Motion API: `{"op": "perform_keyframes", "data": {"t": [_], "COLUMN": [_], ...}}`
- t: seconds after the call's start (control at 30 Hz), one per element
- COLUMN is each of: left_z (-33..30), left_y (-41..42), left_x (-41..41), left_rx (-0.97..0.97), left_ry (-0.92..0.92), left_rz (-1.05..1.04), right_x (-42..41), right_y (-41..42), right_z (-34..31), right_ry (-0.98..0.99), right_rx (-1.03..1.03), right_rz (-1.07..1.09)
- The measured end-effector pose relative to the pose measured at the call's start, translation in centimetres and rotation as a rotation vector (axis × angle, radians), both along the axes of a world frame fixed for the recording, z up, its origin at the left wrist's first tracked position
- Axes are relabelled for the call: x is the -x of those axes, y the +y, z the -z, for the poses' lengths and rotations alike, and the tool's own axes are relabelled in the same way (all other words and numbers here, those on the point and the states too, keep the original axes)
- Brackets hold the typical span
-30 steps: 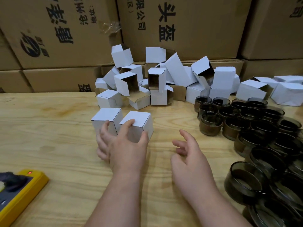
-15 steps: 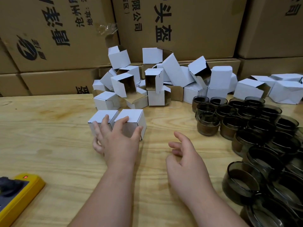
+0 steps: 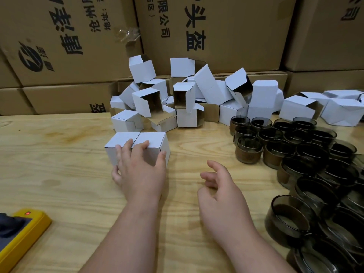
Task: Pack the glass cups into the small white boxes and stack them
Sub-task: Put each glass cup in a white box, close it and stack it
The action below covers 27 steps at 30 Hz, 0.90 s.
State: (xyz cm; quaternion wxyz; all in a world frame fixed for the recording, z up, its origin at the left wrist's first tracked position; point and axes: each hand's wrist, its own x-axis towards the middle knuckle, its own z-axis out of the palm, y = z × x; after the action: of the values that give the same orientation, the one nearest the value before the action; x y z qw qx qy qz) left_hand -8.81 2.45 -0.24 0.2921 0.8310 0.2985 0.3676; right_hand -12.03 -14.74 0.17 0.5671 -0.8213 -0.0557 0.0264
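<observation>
Two closed small white boxes, the left box (image 3: 122, 138) and the right box (image 3: 151, 137), stand flush side by side on the wooden table (image 3: 59, 164). My left hand (image 3: 141, 172) lies spread against their near faces, fingertips on the top edges and thumb at the right box's corner. My right hand (image 3: 220, 192) hovers over the table to the right, fingers relaxed, holding nothing. Several dark smoked glass cups (image 3: 295, 146) crowd the table's right side. A pile of empty white boxes (image 3: 185, 99), many with open flaps, sits behind the two closed ones.
Large brown cartons (image 3: 216, 26) with printed characters form a wall along the table's back. A yellow device (image 3: 21, 231) with a red light lies at the front left corner. More white boxes (image 3: 340, 111) lie at the back right.
My left hand has pushed the two closed boxes away from me; the right box, angled before, now sits squarely against the left one. My right hand has barely moved.
</observation>
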Motion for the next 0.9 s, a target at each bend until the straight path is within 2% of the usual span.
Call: {"op": "perform_keyframes", "data": {"t": [0.4,0.5,0.63,0.73,0.8,0.9], "left_z": [-0.2,-0.4,-0.3,0.3,0.5,0.5], "left_y": [-0.1,-0.9,-4.0,-5.7,-6.0,-6.1], "left_x": [0.1,0.4,0.8,-0.1,-1.3,-3.9], "left_rx": [-0.003,-0.046,-0.204,-0.206,-0.199,-0.169], "left_ry": [0.025,-0.066,-0.245,-0.135,-0.045,-0.004], "left_rz": [-0.012,0.019,0.371,0.596,0.647,0.659], "right_x": [0.4,0.2,-0.1,-0.5,-0.5,-0.1], "right_y": [0.1,0.2,0.4,0.3,0.3,0.4], "right_z": [-0.6,-0.5,-0.2,0.1,-0.1,-0.2], "right_ry": [-0.028,-0.081,-0.152,-0.164,-0.159,-0.171], "right_rx": [0.048,0.114,0.194,0.157,0.089,0.033], "right_rz": [-0.006,0.000,-0.004,0.067,0.134,0.137]}}
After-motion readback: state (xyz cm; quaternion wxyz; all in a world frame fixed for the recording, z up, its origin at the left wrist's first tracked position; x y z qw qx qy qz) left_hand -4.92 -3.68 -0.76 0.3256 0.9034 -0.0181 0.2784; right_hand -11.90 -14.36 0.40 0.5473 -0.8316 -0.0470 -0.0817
